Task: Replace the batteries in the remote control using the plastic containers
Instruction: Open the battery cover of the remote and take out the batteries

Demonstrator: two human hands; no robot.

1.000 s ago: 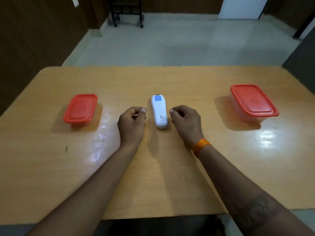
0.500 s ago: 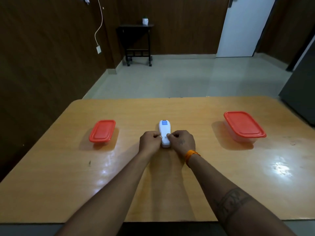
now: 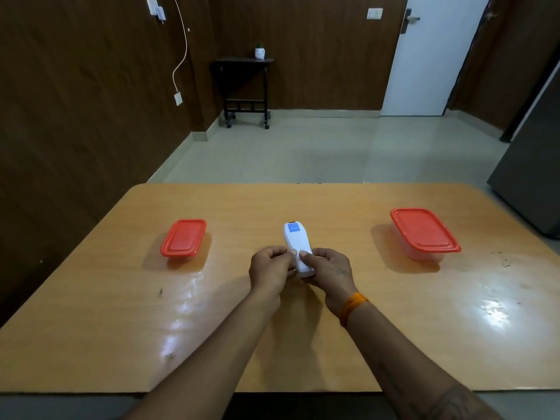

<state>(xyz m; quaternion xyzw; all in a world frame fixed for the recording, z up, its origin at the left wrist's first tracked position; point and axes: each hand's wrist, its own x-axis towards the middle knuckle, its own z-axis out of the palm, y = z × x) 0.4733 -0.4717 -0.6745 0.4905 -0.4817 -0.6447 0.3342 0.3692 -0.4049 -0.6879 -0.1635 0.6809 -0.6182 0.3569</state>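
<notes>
Both hands, left hand (image 3: 270, 268) and right hand (image 3: 328, 266), grasp the remote control (image 3: 297, 248) at surface centre. Step in hand: opening its battery cover; next requires thumb pressure sliding it off.

Glossy wood table (image 3: 394, 328), smooth white plastic remote (image 3: 295, 237), red plastic lids, perhaps matt

A shiny wooden table (image 3: 303, 344) holds a small box with a red lid (image 3: 183, 237) on the left and a bigger box with a red lid (image 3: 424, 231) on the right
</notes>
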